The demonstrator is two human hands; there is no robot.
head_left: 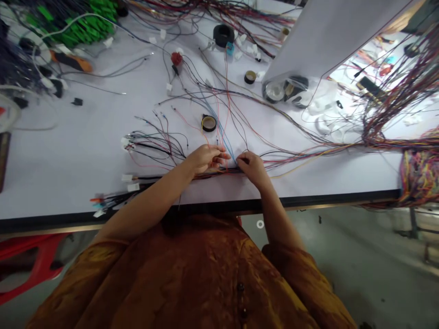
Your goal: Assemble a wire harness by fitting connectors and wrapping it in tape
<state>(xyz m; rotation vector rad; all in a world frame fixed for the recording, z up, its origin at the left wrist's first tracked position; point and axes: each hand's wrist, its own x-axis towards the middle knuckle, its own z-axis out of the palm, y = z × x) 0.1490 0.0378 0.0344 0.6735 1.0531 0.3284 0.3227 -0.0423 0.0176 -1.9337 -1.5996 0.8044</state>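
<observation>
Lying along the near edge of the counter [85, 160], the wire bundle [233, 171] passes beneath both hands. The right hand [249, 165] pinches narrowly at its strands, exactly which I cannot tell; the left hand [210, 158] curls loosely, its grip unclear. Blue wires [227, 142] slant in between them and orange wires [227, 83] cross nearby, so a tug could snag or misplace a strand. Beyond, a tape roll [209, 130] might catch loose leads drawn across it.
</observation>
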